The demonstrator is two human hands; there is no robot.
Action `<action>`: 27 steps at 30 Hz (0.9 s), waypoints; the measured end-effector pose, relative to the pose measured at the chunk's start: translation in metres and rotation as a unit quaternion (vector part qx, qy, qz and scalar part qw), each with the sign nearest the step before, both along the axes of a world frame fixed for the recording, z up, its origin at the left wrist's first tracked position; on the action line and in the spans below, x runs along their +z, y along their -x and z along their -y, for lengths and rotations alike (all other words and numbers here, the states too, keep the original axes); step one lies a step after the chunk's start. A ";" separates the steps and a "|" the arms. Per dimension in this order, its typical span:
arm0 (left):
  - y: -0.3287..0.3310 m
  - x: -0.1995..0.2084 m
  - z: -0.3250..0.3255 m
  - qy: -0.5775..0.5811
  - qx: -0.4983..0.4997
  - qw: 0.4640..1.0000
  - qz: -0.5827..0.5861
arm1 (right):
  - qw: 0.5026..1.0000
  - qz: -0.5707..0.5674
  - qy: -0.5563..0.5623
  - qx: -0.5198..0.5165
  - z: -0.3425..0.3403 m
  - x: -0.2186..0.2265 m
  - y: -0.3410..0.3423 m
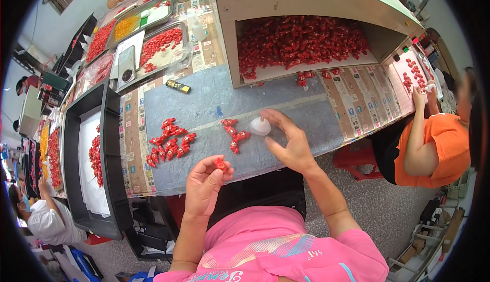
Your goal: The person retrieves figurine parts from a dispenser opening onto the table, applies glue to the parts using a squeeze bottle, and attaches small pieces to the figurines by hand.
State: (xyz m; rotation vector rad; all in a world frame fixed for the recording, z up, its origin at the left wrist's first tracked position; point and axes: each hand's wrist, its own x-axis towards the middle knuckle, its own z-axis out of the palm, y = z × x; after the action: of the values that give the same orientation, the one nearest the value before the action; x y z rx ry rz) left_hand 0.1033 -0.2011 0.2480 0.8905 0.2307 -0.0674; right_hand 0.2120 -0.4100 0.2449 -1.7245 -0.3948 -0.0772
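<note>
My left hand [206, 182] pinches a small red figurine [220, 164] between thumb and fingers, just off the near edge of the blue-grey work mat [204, 103]. To its right, my right hand [291, 142] is open, thumb and fingers spread beside a small white squeeze bottle [260, 126] with a narrow tip. I cannot tell whether the fingertips touch the bottle. Left of the bottle lies a short row of red figurines [235, 138]. A larger group of red figurines [171, 142] rests on the mat's left part.
A box [232, 47] open toward me holds a heap of red figurines. A black tray [112, 154] stands left. Behind are a black-and-yellow cylinder [178, 86], a phone [126, 63] and a metal tray [186, 42] of red pieces. A co-worker in orange [439, 149] sits right.
</note>
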 end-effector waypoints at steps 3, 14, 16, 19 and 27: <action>0.000 0.001 -0.001 0.001 0.006 1.000 -0.003 | 0.990 0.103 0.095 0.000 0.014 0.017 -0.023; 0.003 0.003 0.008 0.019 0.008 1.000 0.005 | 0.878 0.272 0.387 -0.068 -0.034 -0.014 -0.185; 0.004 0.002 0.006 0.013 0.023 1.000 -0.003 | 0.905 0.215 0.362 -0.057 -0.042 -0.009 -0.189; 0.006 0.001 0.003 0.006 0.033 0.999 -0.006 | 0.935 0.178 0.304 -0.049 -0.037 -0.005 -0.191; 0.006 0.003 0.004 0.019 0.019 1.000 0.003 | 0.995 0.068 0.060 -0.030 0.005 0.035 -0.138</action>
State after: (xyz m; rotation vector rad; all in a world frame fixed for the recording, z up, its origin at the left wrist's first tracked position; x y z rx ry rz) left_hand 0.0971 -0.2052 0.2508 0.8482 0.2396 -0.0342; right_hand 0.3500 -0.4151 0.2803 -1.8552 -0.4546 -0.2199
